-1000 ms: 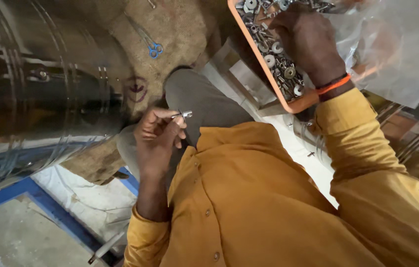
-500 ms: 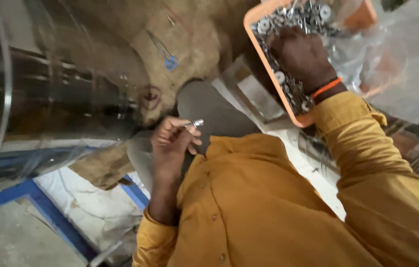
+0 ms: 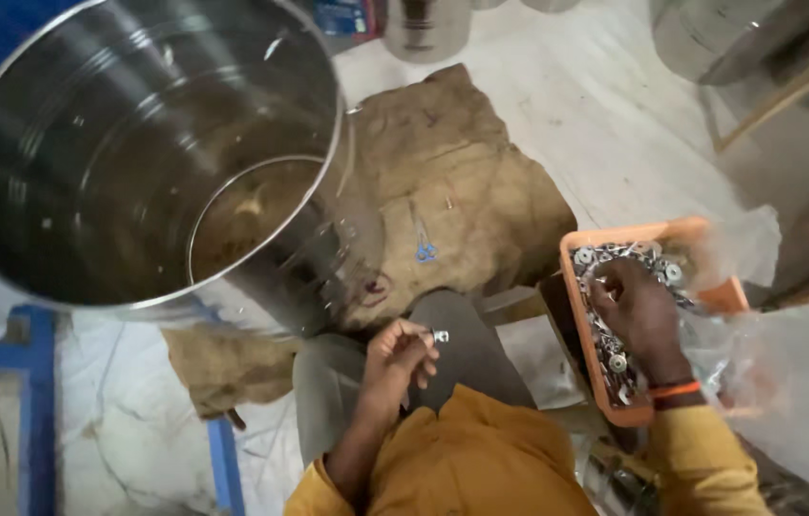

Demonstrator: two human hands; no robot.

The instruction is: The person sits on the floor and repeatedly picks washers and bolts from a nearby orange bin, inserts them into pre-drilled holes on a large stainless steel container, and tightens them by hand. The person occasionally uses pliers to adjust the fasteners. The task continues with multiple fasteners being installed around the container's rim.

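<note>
My left hand [image 3: 393,355] pinches a small silver metal fastener [image 3: 440,335] between thumb and fingertips, held above my grey-trousered knee [image 3: 462,344]. My right hand [image 3: 641,315], with an orange band at the wrist, reaches into an orange plastic tray [image 3: 572,287] full of several small metal washers and screws [image 3: 610,358]. Its fingers curl down among the pieces, and whether they grip one is hidden. Both sleeves are mustard yellow.
A large open stainless steel drum [image 3: 137,143] lies tilted at the upper left on a brown burlap cloth [image 3: 467,182]. A crumpled clear plastic bag [image 3: 772,382] lies right of the tray. A blue frame [image 3: 37,382] runs at the lower left. More steel vessels [image 3: 424,24] stand at the top.
The view has swung so the drum's open mouth and the floor beyond now show. My left hand keeps the fastener, and my right hand stays in the tray.
</note>
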